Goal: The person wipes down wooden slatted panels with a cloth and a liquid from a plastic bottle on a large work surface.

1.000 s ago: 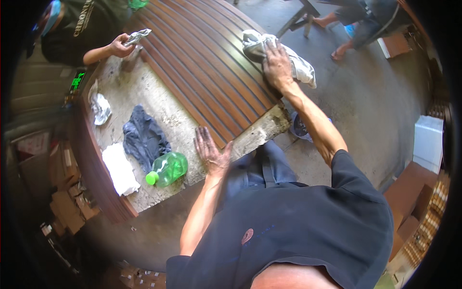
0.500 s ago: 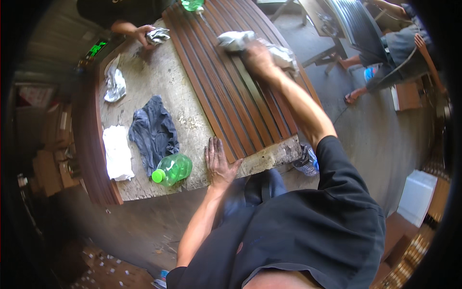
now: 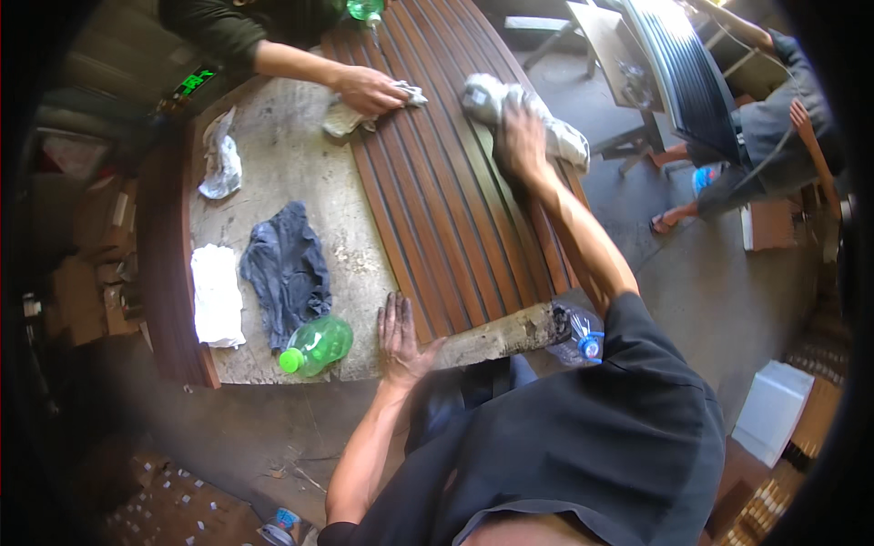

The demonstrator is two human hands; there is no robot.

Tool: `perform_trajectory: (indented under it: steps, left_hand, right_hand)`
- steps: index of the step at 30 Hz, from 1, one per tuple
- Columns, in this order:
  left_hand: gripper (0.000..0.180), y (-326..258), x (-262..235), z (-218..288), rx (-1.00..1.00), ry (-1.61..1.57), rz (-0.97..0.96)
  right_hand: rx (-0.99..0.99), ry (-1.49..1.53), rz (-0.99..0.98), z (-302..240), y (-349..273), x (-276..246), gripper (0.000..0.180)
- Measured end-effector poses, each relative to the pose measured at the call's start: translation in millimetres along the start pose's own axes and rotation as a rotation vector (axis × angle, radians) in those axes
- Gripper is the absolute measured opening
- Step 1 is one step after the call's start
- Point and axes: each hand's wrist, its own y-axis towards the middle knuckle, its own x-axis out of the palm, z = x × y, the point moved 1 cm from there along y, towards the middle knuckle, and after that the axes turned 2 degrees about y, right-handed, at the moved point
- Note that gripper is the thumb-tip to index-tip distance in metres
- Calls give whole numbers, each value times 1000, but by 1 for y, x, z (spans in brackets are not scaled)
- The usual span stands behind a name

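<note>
A brown slatted wood panel point(image 3: 437, 227) lies on a worn worktable point(image 3: 350, 209). My right hand point(image 3: 523, 146) presses a whitish cloth point(image 3: 492, 98) onto the panel's right side, its fingers closed over the cloth and partly blurred. Flat at the panel's near left corner rests my left hand point(image 3: 401, 350), fingers stretched out and smudged dark, holding nothing. Close to it a green bottle point(image 3: 320, 348) lies on its side, with a dark grey cloth point(image 3: 287, 268) beyond. Across the table, a co-worker's hand point(image 3: 369, 91) holds a light cloth point(image 3: 346, 116) at the panel's left edge.
A folded white cloth point(image 3: 217, 296) and a crumpled grey-white cloth point(image 3: 220, 159) lie at the table's left. Another green bottle point(image 3: 366, 9) is at the far end. A clear bottle point(image 3: 578, 337) is by the near right corner. Another person point(image 3: 774, 136) stands at a second panel point(image 3: 678, 73).
The co-worker's hand has moved right with its cloth, onto the panel's edge. My right hand has shifted slightly right and nearer with its cloth. The view has tilted a little.
</note>
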Motion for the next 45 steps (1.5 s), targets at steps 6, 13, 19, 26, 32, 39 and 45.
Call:
perform_trajectory:
  steps: [6,13,19,26,32,39,45]
  left_hand:
    - [95,-7,4,-2,-23,-1,-3]
    - [93,18,-1,5,26,-16,10]
    - [94,-12,5,-6,-24,21,-4]
    - [96,15,3,8,42,-14,37]
    - [97,-2,1,0,-27,7,-23]
    - [96,9,0,4,25,-3,-1]
    - [96,9,4,6,40,-20,1]
  right_hand:
    - [-744,199,-175,-119,-187,-1,71]
    - [-520,415,-81,-153,-9,40,49]
    - [-780,417,-560,-125,-149,-16,72]
    - [-500,204,-115,-69,10,3,54]
    - [-972,433,-478,-151,-130,10,69]
    - [-724,136,-60,-38,31,24,45]
    - [-179,48,114,81,58,15,45]
